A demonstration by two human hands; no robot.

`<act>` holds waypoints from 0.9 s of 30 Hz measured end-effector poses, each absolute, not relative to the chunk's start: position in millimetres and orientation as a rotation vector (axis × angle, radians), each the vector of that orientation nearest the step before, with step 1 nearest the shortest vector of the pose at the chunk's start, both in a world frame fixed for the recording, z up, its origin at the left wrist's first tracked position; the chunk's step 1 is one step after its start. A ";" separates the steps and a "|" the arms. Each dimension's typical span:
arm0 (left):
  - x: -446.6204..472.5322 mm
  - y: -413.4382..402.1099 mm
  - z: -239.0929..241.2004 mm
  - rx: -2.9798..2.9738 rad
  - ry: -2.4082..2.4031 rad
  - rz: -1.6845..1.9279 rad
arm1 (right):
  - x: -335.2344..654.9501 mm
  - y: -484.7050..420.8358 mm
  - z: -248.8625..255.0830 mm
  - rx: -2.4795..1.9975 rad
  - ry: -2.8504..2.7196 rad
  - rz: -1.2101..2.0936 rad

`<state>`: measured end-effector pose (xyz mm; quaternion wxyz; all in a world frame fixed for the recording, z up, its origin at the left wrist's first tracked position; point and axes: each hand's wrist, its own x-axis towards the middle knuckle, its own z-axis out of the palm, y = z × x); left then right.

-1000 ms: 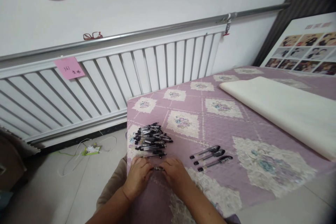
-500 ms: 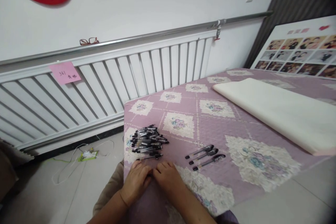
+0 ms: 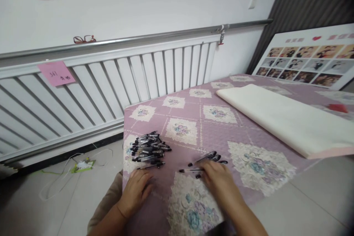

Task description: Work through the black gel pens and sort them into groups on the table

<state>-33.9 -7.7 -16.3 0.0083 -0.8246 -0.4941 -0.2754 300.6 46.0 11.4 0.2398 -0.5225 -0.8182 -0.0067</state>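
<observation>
My right hand is closed around a black-capped pen, whose end sticks out to the left of the fingers. It lies over a small group of pens and partly covers them. My left hand rests on the tablecloth by the table's left edge, fingers loosely stretched and nothing visible in them. Just beyond those fingertips lies a heaped pile of black and clear pens, with one pen at its near side.
A purple floral cloth covers the table. Farther right lies a folded cream sheet, with a photo board behind it. A white radiator runs along the wall. On the floor at left sits a power strip with cables.
My hands were together below the pile; my right hand has moved right with a pen to the small group. My left hand stays near the pile. The view has shifted slightly right.
</observation>
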 end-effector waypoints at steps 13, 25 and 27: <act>-33.7 -5.6 -16.8 -2.613 -1.620 -0.816 | 352.1 47.4 -14.9 -1.668 -2.092 -0.221; -33.9 -2.0 -21.0 -2.408 -1.777 -0.802 | 352.0 57.2 -21.3 -1.478 -2.054 -0.299; -31.9 -0.4 -21.0 -2.335 -1.847 -0.762 | 347.1 56.8 -18.8 -1.423 -2.011 -0.289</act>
